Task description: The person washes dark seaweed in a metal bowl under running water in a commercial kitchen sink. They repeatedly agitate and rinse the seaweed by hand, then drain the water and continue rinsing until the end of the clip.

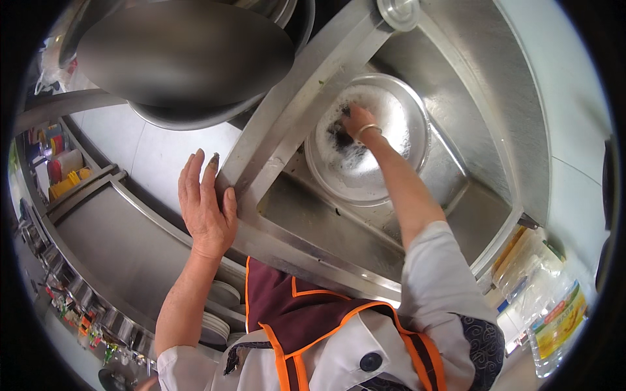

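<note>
My right hand [358, 122], with a light bracelet at the wrist, dips into foamy water in a round metal basin [423, 146]. Dark matter shows in the foam beside its fingers, which are partly hidden; whether they grip anything I cannot tell. The basin sits inside a stainless steel sink [313, 215]. My left hand [208, 205] holds nothing. Its fingers are spread over the left side of the sink's rim, the thumb close to the metal edge, and one fingertip looks dark.
A large round metal vessel [171, 119] stands at upper left, mostly blurred. A round metal lid-like piece [398, 10] lies at the sink's top corner. Stacked plates [213, 328] are under the counter at lower left. Clear plastic containers [552, 313] stand at right.
</note>
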